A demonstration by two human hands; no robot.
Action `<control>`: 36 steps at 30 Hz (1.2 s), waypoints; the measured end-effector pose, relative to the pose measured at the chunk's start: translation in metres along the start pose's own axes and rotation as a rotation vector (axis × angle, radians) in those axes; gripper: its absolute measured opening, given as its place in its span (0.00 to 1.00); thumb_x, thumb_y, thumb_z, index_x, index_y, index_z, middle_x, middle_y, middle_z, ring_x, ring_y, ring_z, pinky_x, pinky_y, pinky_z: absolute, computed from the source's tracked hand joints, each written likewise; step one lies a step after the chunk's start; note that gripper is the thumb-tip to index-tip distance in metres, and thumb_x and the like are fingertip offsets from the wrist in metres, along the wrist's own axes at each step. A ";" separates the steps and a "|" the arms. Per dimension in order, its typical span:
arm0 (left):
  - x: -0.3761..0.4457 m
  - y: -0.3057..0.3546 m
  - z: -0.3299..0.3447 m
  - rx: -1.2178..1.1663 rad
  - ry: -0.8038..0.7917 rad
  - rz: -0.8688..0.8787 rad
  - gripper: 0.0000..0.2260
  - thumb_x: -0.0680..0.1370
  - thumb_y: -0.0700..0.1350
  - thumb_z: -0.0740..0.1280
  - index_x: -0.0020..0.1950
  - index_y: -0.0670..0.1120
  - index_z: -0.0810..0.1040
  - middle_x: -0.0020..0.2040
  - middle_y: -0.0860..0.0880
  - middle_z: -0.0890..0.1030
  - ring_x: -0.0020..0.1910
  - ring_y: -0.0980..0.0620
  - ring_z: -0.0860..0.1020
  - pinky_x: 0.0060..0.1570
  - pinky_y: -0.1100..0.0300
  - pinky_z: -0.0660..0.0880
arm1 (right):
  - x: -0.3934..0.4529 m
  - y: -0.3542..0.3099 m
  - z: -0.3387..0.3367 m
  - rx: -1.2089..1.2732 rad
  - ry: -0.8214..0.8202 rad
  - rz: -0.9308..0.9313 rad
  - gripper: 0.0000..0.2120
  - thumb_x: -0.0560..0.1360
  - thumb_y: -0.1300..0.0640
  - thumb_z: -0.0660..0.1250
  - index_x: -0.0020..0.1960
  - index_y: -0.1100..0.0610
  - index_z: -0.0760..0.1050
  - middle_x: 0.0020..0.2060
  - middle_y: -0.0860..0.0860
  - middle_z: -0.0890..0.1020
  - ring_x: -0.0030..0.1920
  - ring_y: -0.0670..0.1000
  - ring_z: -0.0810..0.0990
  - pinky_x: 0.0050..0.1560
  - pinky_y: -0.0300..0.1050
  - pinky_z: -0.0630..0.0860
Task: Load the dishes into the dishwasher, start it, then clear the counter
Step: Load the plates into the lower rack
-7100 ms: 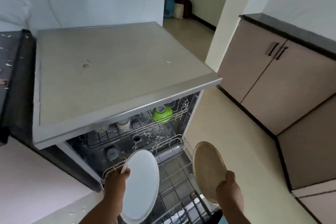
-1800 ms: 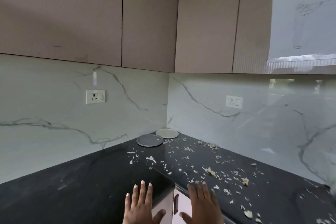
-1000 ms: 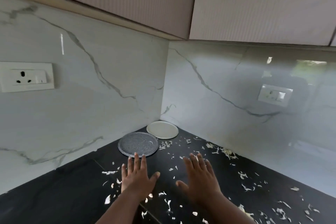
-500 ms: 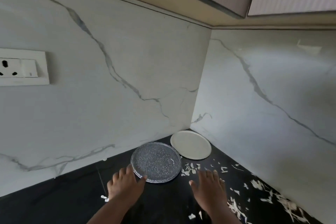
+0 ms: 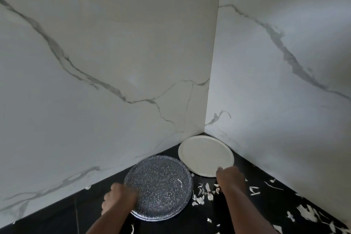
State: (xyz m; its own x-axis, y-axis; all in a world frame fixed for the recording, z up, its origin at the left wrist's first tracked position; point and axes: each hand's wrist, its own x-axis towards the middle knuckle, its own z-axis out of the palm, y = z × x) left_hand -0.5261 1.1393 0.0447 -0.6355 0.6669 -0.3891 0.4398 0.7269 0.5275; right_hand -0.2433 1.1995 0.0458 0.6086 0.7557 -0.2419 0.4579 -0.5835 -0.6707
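Note:
Two plates lie flat in the corner of the black counter [image 5: 57, 214]. The speckled grey plate [image 5: 161, 186] is nearer, the cream plate [image 5: 205, 155] sits behind it against the walls. My left hand [image 5: 119, 199] is at the grey plate's near-left rim, fingers curled onto its edge. My right hand [image 5: 228, 175] reaches the cream plate's near rim, fingertips touching the edge. Whether the right fingers hold the rim is hidden by the back of the hand.
White marble walls [image 5: 114, 62] meet in a corner right behind the plates. Pale vegetable scraps [image 5: 201, 194] litter the counter to the right of the grey plate and further right [image 5: 307, 213].
Both hands moved forward from the bare counter to the plates; the left hand has closed on the grey plate's rim and the right has reached the cream plate. The view moved closer.

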 end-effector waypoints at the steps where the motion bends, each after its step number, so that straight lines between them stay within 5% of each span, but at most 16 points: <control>1: 0.002 0.002 0.000 -0.052 0.002 -0.037 0.24 0.70 0.47 0.68 0.64 0.39 0.71 0.62 0.38 0.75 0.60 0.38 0.74 0.61 0.49 0.71 | 0.003 -0.003 0.002 0.012 -0.003 0.022 0.19 0.73 0.51 0.64 0.59 0.62 0.75 0.57 0.60 0.79 0.56 0.61 0.79 0.53 0.47 0.75; 6: 0.011 0.005 -0.009 -0.595 -0.115 -0.051 0.10 0.73 0.39 0.70 0.49 0.34 0.78 0.42 0.38 0.81 0.41 0.40 0.79 0.42 0.54 0.75 | 0.021 -0.026 0.000 0.239 -0.101 0.216 0.15 0.77 0.60 0.63 0.60 0.67 0.75 0.49 0.61 0.80 0.51 0.61 0.80 0.46 0.46 0.71; 8: 0.010 0.007 -0.011 -0.773 -0.175 -0.074 0.07 0.75 0.39 0.70 0.48 0.35 0.77 0.44 0.37 0.80 0.43 0.40 0.79 0.44 0.52 0.75 | 0.028 -0.032 -0.006 0.534 -0.151 0.343 0.17 0.76 0.64 0.64 0.64 0.66 0.71 0.47 0.62 0.77 0.52 0.61 0.79 0.49 0.52 0.77; 10: 0.005 0.012 -0.014 -0.929 -0.229 -0.089 0.08 0.77 0.40 0.69 0.52 0.37 0.76 0.47 0.38 0.80 0.45 0.39 0.79 0.50 0.47 0.77 | 0.028 -0.034 -0.013 0.770 -0.192 0.370 0.20 0.75 0.67 0.63 0.66 0.61 0.69 0.58 0.61 0.75 0.59 0.61 0.76 0.52 0.56 0.78; 15: -0.030 0.021 -0.026 -1.145 -0.143 0.019 0.06 0.81 0.43 0.64 0.56 0.43 0.73 0.48 0.41 0.78 0.48 0.39 0.78 0.55 0.42 0.76 | -0.001 -0.044 -0.035 0.941 -0.255 0.169 0.21 0.72 0.72 0.55 0.63 0.61 0.68 0.56 0.62 0.75 0.55 0.64 0.76 0.47 0.60 0.78; 19: -0.067 0.009 -0.044 -1.215 -0.046 0.153 0.08 0.80 0.45 0.66 0.55 0.42 0.75 0.42 0.43 0.75 0.41 0.45 0.73 0.45 0.50 0.71 | -0.037 -0.030 -0.078 0.973 -0.188 0.024 0.24 0.67 0.70 0.62 0.62 0.60 0.73 0.55 0.62 0.79 0.55 0.66 0.76 0.58 0.66 0.73; 22: -0.091 -0.008 -0.063 -1.283 -0.052 0.191 0.09 0.79 0.47 0.67 0.55 0.43 0.75 0.44 0.42 0.76 0.43 0.44 0.73 0.46 0.50 0.71 | -0.071 -0.011 -0.106 0.978 -0.285 -0.039 0.12 0.74 0.63 0.68 0.57 0.57 0.77 0.55 0.61 0.81 0.55 0.66 0.78 0.59 0.69 0.73; 28: -0.136 -0.055 -0.091 -1.374 -0.191 0.208 0.11 0.79 0.47 0.67 0.57 0.42 0.76 0.35 0.46 0.71 0.35 0.48 0.69 0.37 0.54 0.65 | -0.173 0.028 -0.186 0.800 0.159 -0.279 0.06 0.77 0.61 0.67 0.53 0.53 0.79 0.50 0.56 0.82 0.51 0.60 0.79 0.55 0.53 0.76; 30: -0.162 -0.063 -0.090 -1.286 -0.156 0.416 0.09 0.79 0.45 0.67 0.55 0.42 0.77 0.37 0.48 0.75 0.41 0.45 0.75 0.42 0.56 0.67 | -0.223 0.047 -0.214 0.573 0.387 -0.481 0.11 0.78 0.62 0.66 0.58 0.55 0.80 0.49 0.51 0.81 0.51 0.57 0.79 0.51 0.45 0.72; 33: -0.205 -0.070 -0.086 -0.855 0.025 1.022 0.06 0.78 0.47 0.68 0.48 0.47 0.82 0.40 0.47 0.82 0.47 0.44 0.81 0.40 0.62 0.71 | -0.285 0.083 -0.252 -0.152 0.565 -0.790 0.20 0.75 0.66 0.66 0.63 0.49 0.78 0.52 0.46 0.83 0.52 0.51 0.81 0.52 0.46 0.75; 36: -0.244 -0.072 -0.073 -0.487 0.118 1.440 0.10 0.76 0.50 0.65 0.52 0.55 0.84 0.46 0.56 0.85 0.44 0.54 0.82 0.40 0.65 0.74 | -0.327 0.128 -0.286 -0.409 0.607 -0.787 0.25 0.72 0.67 0.66 0.64 0.45 0.77 0.56 0.44 0.83 0.52 0.50 0.82 0.52 0.47 0.78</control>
State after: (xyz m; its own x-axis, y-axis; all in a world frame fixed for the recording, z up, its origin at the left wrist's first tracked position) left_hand -0.4491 0.9121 0.1562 0.0820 0.7040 0.7054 0.4794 -0.6484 0.5914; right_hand -0.1980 0.7928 0.2390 0.2164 0.7544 0.6197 0.9753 -0.1375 -0.1732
